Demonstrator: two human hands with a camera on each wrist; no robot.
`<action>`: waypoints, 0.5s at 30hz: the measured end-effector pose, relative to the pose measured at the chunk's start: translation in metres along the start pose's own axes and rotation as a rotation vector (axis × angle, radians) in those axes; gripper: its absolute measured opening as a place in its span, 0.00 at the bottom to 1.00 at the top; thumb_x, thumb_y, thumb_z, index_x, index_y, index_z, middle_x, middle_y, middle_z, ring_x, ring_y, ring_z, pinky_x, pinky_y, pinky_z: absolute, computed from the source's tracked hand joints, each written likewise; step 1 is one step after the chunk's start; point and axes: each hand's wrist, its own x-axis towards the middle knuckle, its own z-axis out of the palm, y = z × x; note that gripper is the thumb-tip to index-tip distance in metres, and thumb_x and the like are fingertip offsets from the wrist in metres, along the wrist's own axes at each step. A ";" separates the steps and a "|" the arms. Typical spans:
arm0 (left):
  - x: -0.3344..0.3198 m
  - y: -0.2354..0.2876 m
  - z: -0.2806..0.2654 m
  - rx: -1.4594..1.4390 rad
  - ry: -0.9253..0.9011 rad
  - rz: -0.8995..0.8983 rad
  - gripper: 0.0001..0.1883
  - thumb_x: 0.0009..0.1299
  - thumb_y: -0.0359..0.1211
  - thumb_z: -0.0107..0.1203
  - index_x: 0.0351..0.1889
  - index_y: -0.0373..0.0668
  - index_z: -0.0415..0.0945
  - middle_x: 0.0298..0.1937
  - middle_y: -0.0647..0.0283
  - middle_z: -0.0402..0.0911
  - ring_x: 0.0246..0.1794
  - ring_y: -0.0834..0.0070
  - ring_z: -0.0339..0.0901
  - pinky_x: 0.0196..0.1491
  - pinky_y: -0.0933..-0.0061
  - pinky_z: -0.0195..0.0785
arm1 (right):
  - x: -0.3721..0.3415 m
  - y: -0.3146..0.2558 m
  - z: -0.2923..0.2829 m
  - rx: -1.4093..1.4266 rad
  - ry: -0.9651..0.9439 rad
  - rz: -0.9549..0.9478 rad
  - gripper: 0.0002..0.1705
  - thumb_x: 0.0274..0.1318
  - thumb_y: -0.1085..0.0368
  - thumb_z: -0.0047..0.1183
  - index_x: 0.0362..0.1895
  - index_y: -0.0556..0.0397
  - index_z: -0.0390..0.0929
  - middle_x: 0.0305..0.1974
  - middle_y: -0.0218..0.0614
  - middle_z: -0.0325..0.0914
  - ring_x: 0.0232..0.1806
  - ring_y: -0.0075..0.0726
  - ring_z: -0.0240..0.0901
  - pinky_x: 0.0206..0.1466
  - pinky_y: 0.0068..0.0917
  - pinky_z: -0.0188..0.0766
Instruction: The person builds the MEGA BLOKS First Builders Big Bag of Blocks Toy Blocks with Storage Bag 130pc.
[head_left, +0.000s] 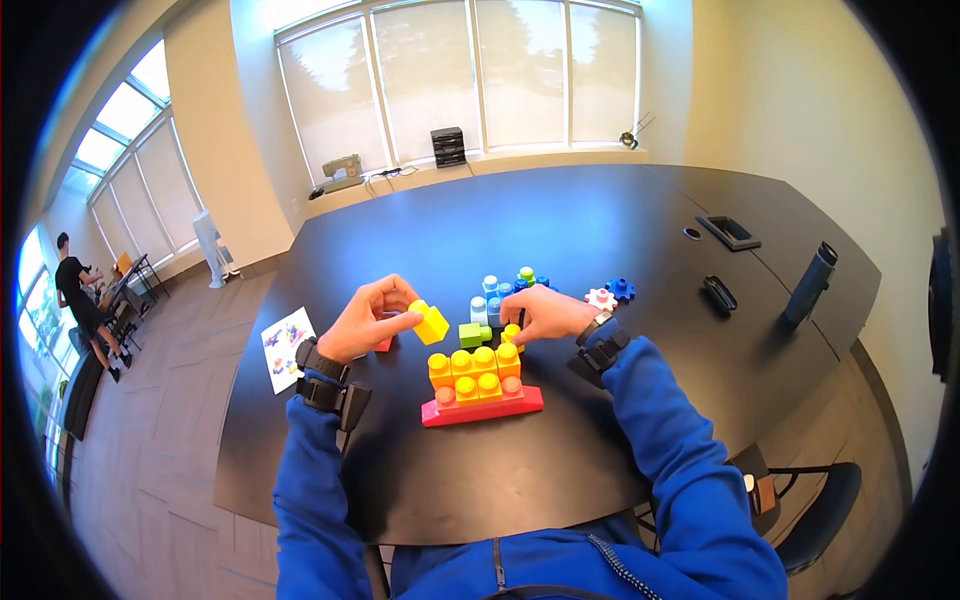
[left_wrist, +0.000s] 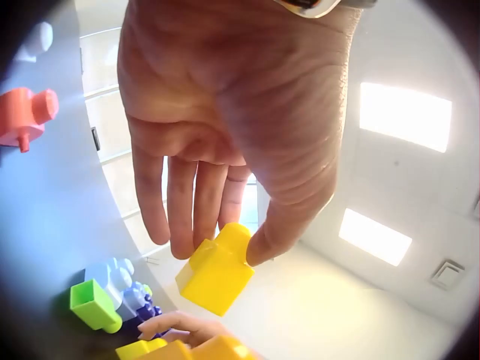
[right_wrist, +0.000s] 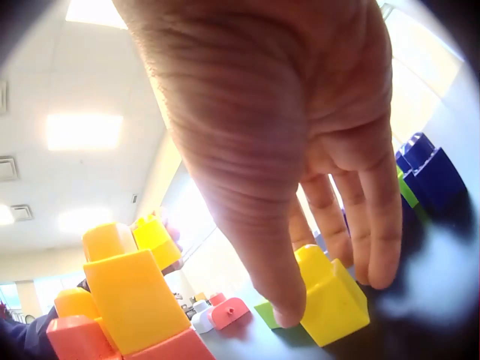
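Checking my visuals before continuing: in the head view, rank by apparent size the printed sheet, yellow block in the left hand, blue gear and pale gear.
1. Printed sheet
2. Yellow block in the left hand
3. Blue gear and pale gear: look alike, so unranked

Stack [head_left: 476, 372] on base [head_left: 485, 408], directly in front of me. Block [head_left: 430, 324] in my left hand [head_left: 372, 318], behind-left of it; second block [right_wrist: 334, 306] in my right hand [head_left: 552, 314], behind-right. Loose blocks [head_left: 478, 309] behind; sheet [head_left: 288, 350] left; gears [head_left: 602, 299], then case [head_left: 719, 296] and bottle [head_left: 808, 287], right.
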 end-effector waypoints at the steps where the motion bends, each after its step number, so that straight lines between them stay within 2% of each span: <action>1: -0.003 0.006 0.000 0.037 0.012 -0.006 0.13 0.80 0.32 0.73 0.55 0.38 0.81 0.51 0.59 0.93 0.53 0.76 0.90 0.60 0.71 0.83 | -0.001 -0.002 -0.001 0.031 0.009 0.002 0.22 0.54 0.62 0.83 0.48 0.58 0.89 0.41 0.44 0.91 0.44 0.46 0.90 0.51 0.40 0.85; 5: -0.011 0.031 0.003 0.118 0.011 -0.075 0.13 0.80 0.31 0.73 0.56 0.38 0.82 0.51 0.61 0.93 0.50 0.78 0.90 0.55 0.74 0.84 | -0.001 -0.003 -0.007 0.070 -0.017 0.038 0.19 0.54 0.65 0.82 0.47 0.58 0.90 0.39 0.43 0.91 0.42 0.45 0.89 0.50 0.39 0.85; 7: -0.012 0.043 0.005 0.108 -0.073 -0.111 0.13 0.79 0.29 0.72 0.58 0.39 0.83 0.53 0.62 0.94 0.49 0.81 0.89 0.49 0.78 0.84 | -0.001 -0.001 -0.007 0.062 -0.023 0.021 0.19 0.55 0.66 0.81 0.49 0.59 0.91 0.39 0.43 0.92 0.41 0.45 0.89 0.49 0.39 0.85; 8: -0.011 0.043 0.005 0.106 -0.068 -0.109 0.13 0.79 0.29 0.72 0.58 0.39 0.83 0.53 0.62 0.94 0.49 0.81 0.89 0.49 0.78 0.84 | -0.001 -0.001 -0.009 0.059 -0.026 0.019 0.19 0.55 0.66 0.81 0.49 0.59 0.91 0.39 0.43 0.92 0.41 0.45 0.89 0.49 0.39 0.85; 10: -0.010 0.040 0.004 0.059 -0.186 -0.010 0.15 0.79 0.28 0.71 0.61 0.41 0.84 0.58 0.61 0.94 0.50 0.82 0.89 0.47 0.78 0.85 | -0.002 0.000 -0.010 0.059 -0.048 0.012 0.21 0.55 0.65 0.82 0.51 0.59 0.91 0.40 0.44 0.92 0.42 0.45 0.90 0.49 0.39 0.86; 14: -0.008 0.033 0.004 0.068 -0.202 0.015 0.15 0.78 0.27 0.70 0.62 0.40 0.84 0.62 0.59 0.93 0.54 0.79 0.89 0.54 0.76 0.87 | -0.003 -0.002 -0.009 0.066 -0.032 0.026 0.21 0.55 0.64 0.82 0.50 0.59 0.91 0.39 0.44 0.92 0.42 0.44 0.90 0.49 0.38 0.86; 15: -0.007 0.029 0.004 0.038 -0.229 0.022 0.15 0.78 0.25 0.68 0.61 0.39 0.84 0.63 0.58 0.93 0.56 0.78 0.90 0.58 0.74 0.87 | -0.003 -0.002 -0.009 0.034 -0.034 0.017 0.21 0.58 0.62 0.82 0.51 0.59 0.90 0.40 0.42 0.93 0.41 0.39 0.90 0.49 0.36 0.87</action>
